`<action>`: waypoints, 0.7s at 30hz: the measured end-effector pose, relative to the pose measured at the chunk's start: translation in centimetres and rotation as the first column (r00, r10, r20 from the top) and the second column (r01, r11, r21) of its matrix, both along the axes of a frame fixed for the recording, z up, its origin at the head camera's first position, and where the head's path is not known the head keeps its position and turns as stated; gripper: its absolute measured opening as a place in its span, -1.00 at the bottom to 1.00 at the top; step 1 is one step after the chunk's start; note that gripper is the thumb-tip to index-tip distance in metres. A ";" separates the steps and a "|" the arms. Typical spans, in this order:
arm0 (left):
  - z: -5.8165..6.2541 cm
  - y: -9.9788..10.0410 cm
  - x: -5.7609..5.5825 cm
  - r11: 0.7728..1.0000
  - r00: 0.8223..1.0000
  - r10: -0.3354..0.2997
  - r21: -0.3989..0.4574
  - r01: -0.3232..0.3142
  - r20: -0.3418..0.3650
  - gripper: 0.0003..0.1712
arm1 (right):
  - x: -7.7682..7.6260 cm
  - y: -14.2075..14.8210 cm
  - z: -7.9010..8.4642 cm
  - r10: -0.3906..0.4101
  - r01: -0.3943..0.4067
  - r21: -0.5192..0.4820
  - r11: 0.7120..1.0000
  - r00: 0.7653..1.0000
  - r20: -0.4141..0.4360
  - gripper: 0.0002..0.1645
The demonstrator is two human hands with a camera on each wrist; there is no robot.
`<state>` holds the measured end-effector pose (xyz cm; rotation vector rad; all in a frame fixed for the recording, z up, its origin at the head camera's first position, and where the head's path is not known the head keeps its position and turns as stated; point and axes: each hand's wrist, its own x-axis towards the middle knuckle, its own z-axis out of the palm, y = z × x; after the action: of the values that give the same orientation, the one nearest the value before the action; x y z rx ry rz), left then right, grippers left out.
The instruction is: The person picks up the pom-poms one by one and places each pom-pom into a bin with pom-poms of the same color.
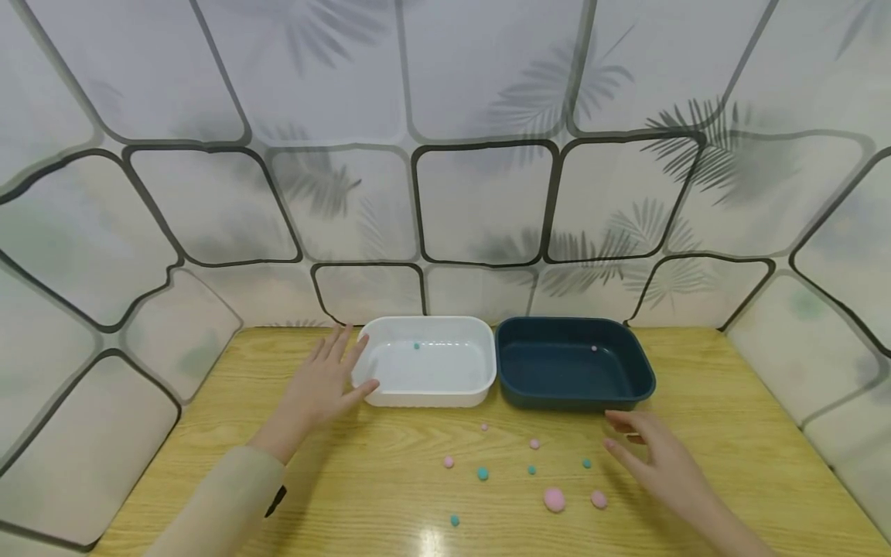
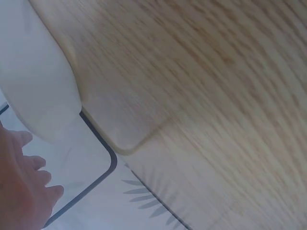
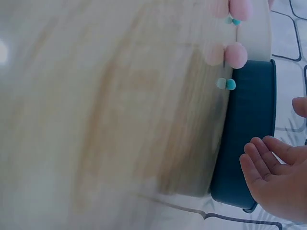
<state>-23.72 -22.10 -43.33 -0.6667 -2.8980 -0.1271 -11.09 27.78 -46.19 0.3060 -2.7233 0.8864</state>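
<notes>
My left hand [image 1: 322,391] is spread with its fingers straight at the left end of a white tray [image 1: 431,399]; whether it touches the rim I cannot tell. Inside that tray lies one small teal ball [image 1: 416,346]. To its right stands a dark blue tray [image 1: 578,403] with a tiny pink ball [image 1: 594,348] in it. Just in front of the dark tray's right side hovers my right hand [image 1: 657,460], fingers loosely bent and nothing held. Several pink and teal balls of different sizes lie on the table, among them a large pink ball [image 1: 554,500].
The wooden table [image 1: 362,495] ends at the back against a patterned cloth wall [image 1: 480,201], which also rises on both sides. Both trays stand side by side near that back edge. A small black object [image 1: 275,501] shows beside my left sleeve.
</notes>
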 end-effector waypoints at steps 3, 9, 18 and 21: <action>0.0 0.0 0.0 1.000 1.000 -0.019 0.016 0.019 0.003 -0.01 | -0.3 0.1 -0.7 0.029 -0.027 -0.103 0.994 0.999 0.018 -0.58; -0.1 0.1 -0.2 0.999 0.999 -0.036 0.019 0.036 0.024 0.01 | -1.2 0.1 -1.7 0.094 -0.066 -0.239 0.969 0.990 0.105 -0.64; -0.7 0.3 -0.6 0.999 0.997 -0.039 0.006 0.039 0.065 0.08 | -1.4 0.2 -2.3 0.175 -0.096 -0.305 0.947 0.954 0.243 -0.63; -0.7 0.3 -0.6 0.999 0.997 -0.039 0.010 0.038 0.072 0.06 | -1.4 -0.1 -2.3 0.164 -0.088 -0.290 0.953 0.954 0.251 -0.66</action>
<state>-24.37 -21.75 -44.01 -0.7316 -2.9521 -0.1718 -12.48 27.71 -48.49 0.3261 -2.7950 1.4254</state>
